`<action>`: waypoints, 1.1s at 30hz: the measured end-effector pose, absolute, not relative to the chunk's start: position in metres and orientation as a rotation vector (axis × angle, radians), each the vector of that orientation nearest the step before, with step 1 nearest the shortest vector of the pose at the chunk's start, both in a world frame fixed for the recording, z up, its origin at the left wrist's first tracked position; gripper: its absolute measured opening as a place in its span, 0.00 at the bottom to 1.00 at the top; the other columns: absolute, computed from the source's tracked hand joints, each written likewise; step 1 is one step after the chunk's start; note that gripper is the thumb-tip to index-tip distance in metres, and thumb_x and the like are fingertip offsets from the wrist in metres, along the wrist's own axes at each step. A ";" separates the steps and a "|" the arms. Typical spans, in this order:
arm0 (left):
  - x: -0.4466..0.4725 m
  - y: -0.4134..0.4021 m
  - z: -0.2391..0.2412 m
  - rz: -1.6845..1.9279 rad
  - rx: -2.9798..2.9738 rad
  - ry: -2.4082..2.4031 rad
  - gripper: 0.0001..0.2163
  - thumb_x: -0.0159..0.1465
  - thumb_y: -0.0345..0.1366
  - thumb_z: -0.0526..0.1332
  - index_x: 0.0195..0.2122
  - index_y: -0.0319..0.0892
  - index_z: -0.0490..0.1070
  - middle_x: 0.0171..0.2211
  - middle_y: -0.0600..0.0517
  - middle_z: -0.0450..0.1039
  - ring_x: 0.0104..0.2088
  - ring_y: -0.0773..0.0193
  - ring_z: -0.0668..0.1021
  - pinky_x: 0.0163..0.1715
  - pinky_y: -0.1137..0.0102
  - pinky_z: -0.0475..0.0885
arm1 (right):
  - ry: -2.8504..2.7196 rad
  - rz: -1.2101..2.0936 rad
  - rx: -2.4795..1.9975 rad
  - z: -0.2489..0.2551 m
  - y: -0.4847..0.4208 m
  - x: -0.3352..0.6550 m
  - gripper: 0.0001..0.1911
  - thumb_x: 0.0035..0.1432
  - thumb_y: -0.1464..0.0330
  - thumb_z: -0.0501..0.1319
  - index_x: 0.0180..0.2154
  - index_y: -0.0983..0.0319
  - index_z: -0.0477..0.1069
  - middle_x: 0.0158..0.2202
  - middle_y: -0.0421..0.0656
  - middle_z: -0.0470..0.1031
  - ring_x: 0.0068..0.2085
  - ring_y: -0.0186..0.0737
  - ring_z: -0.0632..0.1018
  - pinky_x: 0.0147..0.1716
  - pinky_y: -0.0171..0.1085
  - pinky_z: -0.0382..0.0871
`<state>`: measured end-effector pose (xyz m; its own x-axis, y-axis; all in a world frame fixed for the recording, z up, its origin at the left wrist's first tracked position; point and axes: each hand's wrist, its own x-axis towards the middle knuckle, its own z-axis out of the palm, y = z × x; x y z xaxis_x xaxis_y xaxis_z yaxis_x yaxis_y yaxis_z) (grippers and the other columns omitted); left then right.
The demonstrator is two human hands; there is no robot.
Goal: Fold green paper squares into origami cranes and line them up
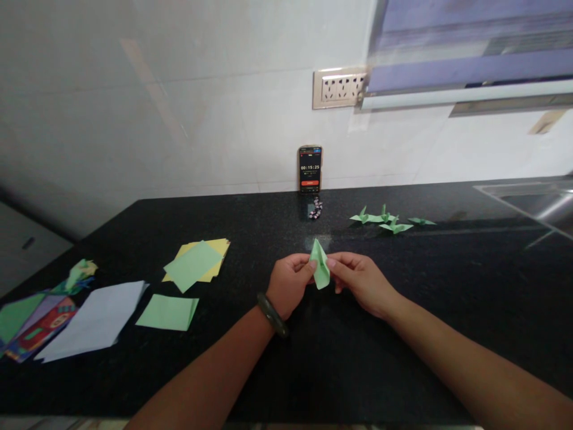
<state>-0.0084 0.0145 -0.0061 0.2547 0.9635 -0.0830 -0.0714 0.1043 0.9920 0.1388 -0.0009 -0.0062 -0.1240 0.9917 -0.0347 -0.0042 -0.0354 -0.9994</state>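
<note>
So the green paper [320, 275] is sitting right between the two hands, and both are holding on. The left hand [286, 285] is pinching its left edge, the right hand [367, 285] is pinching the right edge, so the fingers [295, 260] on each side are closed on it and not really leaving a gap. Neither hand is being nearer in any way I can spot. The long axis is running away from the body, narrow tip pointing roughly at the phone [310, 169], so the hands are gripping across it, around the middle, and not at the ends. It's all happening over the tabletop [308, 370]; can't tell if the bottom end is touching it. Some green birds [396, 227] are standing farther back, off to the right, well apart from the fingers.
</note>
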 end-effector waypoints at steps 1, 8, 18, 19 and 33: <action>-0.008 0.014 -0.007 1.000 1.199 1.007 0.10 0.54 0.37 0.60 0.34 0.35 0.72 0.26 0.50 0.75 0.26 0.65 0.76 0.30 0.69 0.71 | -1.281 1.318 -1.186 -0.005 -0.001 0.138 0.16 0.50 0.59 0.59 0.33 0.66 0.73 0.21 0.38 0.69 0.19 0.27 0.65 0.18 0.29 0.62; -0.007 0.011 -0.012 0.971 1.289 1.002 0.11 0.52 0.37 0.63 0.33 0.35 0.72 0.26 0.48 0.75 0.28 0.64 0.77 0.30 0.70 0.71 | -1.212 1.222 -1.268 -0.003 -0.004 0.134 0.13 0.47 0.61 0.61 0.29 0.66 0.71 0.19 0.37 0.69 0.18 0.28 0.66 0.17 0.29 0.61; -0.004 0.005 0.000 0.901 1.245 1.024 0.10 0.53 0.37 0.61 0.34 0.35 0.71 0.25 0.50 0.76 0.26 0.67 0.76 0.26 0.75 0.70 | -1.336 0.952 -1.428 -0.004 -0.005 0.135 0.12 0.51 0.61 0.57 0.25 0.64 0.69 0.18 0.38 0.68 0.20 0.31 0.67 0.19 0.31 0.61; -0.004 0.005 0.000 0.900 1.245 1.032 0.10 0.53 0.36 0.61 0.34 0.35 0.71 0.25 0.50 0.75 0.26 0.67 0.76 0.26 0.75 0.70 | -1.375 0.900 -1.436 -0.005 -0.005 0.136 0.12 0.52 0.61 0.56 0.25 0.64 0.69 0.19 0.39 0.69 0.21 0.32 0.68 0.20 0.32 0.62; -0.009 0.013 -0.011 1.086 1.435 1.160 0.15 0.55 0.46 0.58 0.22 0.37 0.68 0.17 0.55 0.65 0.20 0.70 0.68 0.21 0.75 0.66 | -1.400 1.111 -1.385 -0.004 -0.007 0.134 0.13 0.53 0.60 0.57 0.27 0.63 0.68 0.19 0.37 0.68 0.19 0.30 0.67 0.19 0.30 0.62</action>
<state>-0.0094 0.0125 -0.0106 0.1523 0.9860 0.0672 0.1321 -0.0877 0.9874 0.1335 -0.0071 -0.0037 -0.0229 0.9996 -0.0149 0.2419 -0.0089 -0.9703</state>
